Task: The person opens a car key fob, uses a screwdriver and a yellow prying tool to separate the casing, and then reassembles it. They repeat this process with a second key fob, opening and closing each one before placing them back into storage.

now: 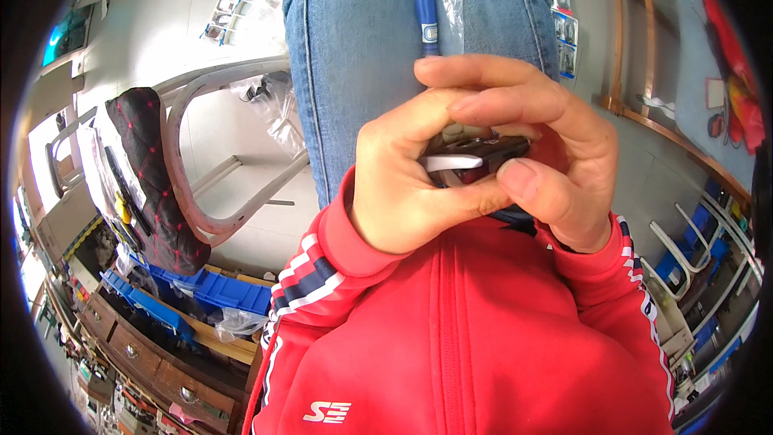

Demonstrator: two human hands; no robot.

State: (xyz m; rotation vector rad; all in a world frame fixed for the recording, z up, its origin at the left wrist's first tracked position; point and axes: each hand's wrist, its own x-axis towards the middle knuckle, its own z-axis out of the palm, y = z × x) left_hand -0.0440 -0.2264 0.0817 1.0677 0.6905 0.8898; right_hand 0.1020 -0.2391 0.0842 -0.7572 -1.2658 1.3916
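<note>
In front of my chest, both hands are closed round a small dark object (pixel 503 147) with a glossy edge. My fingers hide most of it, and I cannot make out its kind. A white, blunt-ended piece (pixel 455 163) lies across the dark object within the ring of my fingers. My left hand (pixel 403 173) wraps it from the left. From the right, my right hand (pixel 568 133) curls over it, its thumb pressed on the near edge. Just beyond the fingertips, a slim blue tool like a screwdriver (pixel 425 8) rests on my jeans beside a clear plastic bag (pixel 451 0).
At left stands a chair with a pale curved frame (pixel 181 161) and a dark quilted pad (pixel 153 181). Blue bins (pixel 217 290) and wooden drawers (pixel 153 358) are at lower left. Small packets lie on the floor on both sides of my legs. A wooden frame (pixel 616 72) stands at right.
</note>
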